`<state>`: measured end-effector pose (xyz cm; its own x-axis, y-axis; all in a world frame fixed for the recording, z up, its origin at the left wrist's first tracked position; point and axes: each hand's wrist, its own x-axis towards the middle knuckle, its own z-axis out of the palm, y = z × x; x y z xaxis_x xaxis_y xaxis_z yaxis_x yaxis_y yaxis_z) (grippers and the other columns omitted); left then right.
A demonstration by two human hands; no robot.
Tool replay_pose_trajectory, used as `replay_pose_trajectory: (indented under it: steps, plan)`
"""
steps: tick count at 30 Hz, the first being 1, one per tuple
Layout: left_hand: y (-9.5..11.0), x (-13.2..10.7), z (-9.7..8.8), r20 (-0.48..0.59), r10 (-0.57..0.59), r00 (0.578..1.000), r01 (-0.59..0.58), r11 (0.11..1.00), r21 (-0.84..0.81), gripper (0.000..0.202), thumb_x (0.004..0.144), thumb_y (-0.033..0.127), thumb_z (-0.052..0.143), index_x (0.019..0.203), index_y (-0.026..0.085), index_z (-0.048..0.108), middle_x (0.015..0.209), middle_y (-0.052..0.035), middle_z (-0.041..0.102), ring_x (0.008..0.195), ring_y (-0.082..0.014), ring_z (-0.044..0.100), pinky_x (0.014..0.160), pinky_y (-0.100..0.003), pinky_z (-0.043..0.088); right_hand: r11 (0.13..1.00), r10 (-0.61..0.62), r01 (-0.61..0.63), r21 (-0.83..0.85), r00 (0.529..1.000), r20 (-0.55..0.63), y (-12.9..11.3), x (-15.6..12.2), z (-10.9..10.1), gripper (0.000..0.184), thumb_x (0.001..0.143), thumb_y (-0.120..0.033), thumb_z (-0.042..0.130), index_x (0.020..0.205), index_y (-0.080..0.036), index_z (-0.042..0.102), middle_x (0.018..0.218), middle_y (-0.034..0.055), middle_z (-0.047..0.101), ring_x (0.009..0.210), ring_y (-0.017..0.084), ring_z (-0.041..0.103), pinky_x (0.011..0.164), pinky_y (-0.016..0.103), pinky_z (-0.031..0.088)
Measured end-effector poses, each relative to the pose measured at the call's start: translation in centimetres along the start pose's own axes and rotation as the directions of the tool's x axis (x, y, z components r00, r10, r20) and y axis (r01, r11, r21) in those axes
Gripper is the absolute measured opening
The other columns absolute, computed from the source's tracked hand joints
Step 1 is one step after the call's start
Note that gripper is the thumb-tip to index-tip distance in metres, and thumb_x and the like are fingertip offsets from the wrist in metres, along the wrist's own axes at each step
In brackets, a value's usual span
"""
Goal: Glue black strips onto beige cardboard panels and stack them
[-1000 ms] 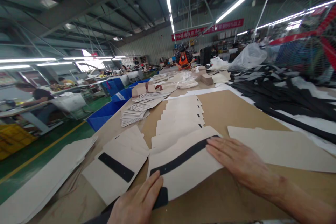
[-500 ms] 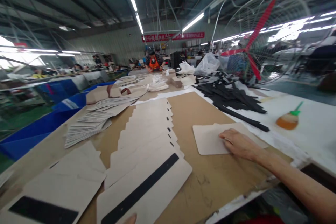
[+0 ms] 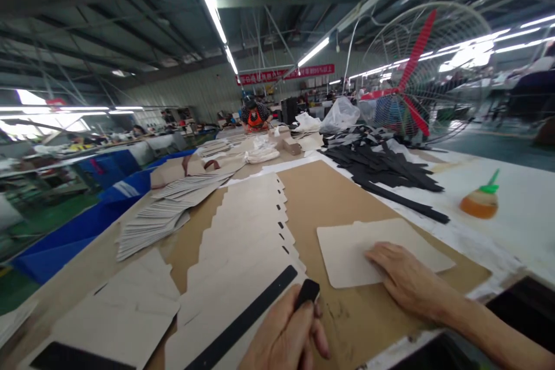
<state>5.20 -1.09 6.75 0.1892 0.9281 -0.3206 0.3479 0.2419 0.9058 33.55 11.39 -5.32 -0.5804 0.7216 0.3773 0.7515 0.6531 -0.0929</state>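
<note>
My left hand (image 3: 286, 332) is at the front middle with thumb and fingers closed round a black strip (image 3: 309, 291); only its end shows past the fingers. Under and beside this hand lies a beige panel with a long black strip (image 3: 247, 315) across it, the nearest of an overlapping row of beige panels (image 3: 243, 225). To the right, my right hand (image 3: 405, 277) presses with curled fingers on a separate beige panel (image 3: 347, 254) with rounded corners. Its thumb is hidden. The panel lies flat on the brown board (image 3: 312, 185).
Fanned stacks of beige pieces (image 3: 156, 222) lie left, beside blue bins (image 3: 65, 243). Black strips (image 3: 381, 162) are heaped at right, near a bottle with orange-brown contents and green nozzle (image 3: 479, 203). A caged fan (image 3: 403, 89) stands behind. A person in orange (image 3: 256, 117) is at the far end.
My left hand has come into view from the bottom edge with the black strip in it. The right-hand panel has slid nearer to me under my right hand. The view has tilted up slightly.
</note>
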Motion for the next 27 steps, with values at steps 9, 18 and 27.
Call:
replay_pose_trajectory:
  steps: [9,18,27]
  plan:
    - [-2.5,4.5,3.2,0.065,-0.072,0.995,0.095,0.872,-0.480,0.042,0.076,0.047,0.066,0.093,0.010,0.062,0.078,-0.0072,0.069,0.062,-0.0123,0.065,0.057,-0.023,0.049,0.805,0.191,-0.194,0.560,0.980,0.065,-7.1,-1.3,-6.4,0.028,0.094,-0.037,0.049,0.113,-0.025,0.066,0.116,0.0089,0.065,0.110,0.023,0.059,0.096,0.038,0.049]
    - [-2.5,5.6,6.5,0.333,-0.043,0.942,0.182,0.899,-0.398,0.051,0.075,0.060,0.065,0.091,0.012,0.062,0.082,-0.0095,0.071,0.054,-0.0122,0.064,0.045,-0.019,0.045,0.354,0.347,-0.402,0.845,0.895,0.280,-8.3,0.0,-7.3,0.026,0.087,-0.041,0.060,0.076,-0.019,0.067,0.073,-0.0007,0.057,0.067,0.011,0.053,0.064,0.023,0.043]
    - [-3.3,5.7,5.2,0.340,-0.045,0.939,0.189,0.896,-0.403,0.064,0.074,0.070,0.060,0.098,0.011,0.062,0.057,0.0014,0.059,0.031,-0.0011,0.029,0.033,-0.018,0.019,0.055,0.518,-0.349,0.935,0.811,0.272,-5.3,-1.5,-7.2,0.031,0.079,-0.048,0.071,0.091,-0.019,0.071,0.069,-0.0012,0.059,0.057,0.008,0.048,0.054,0.022,0.037]
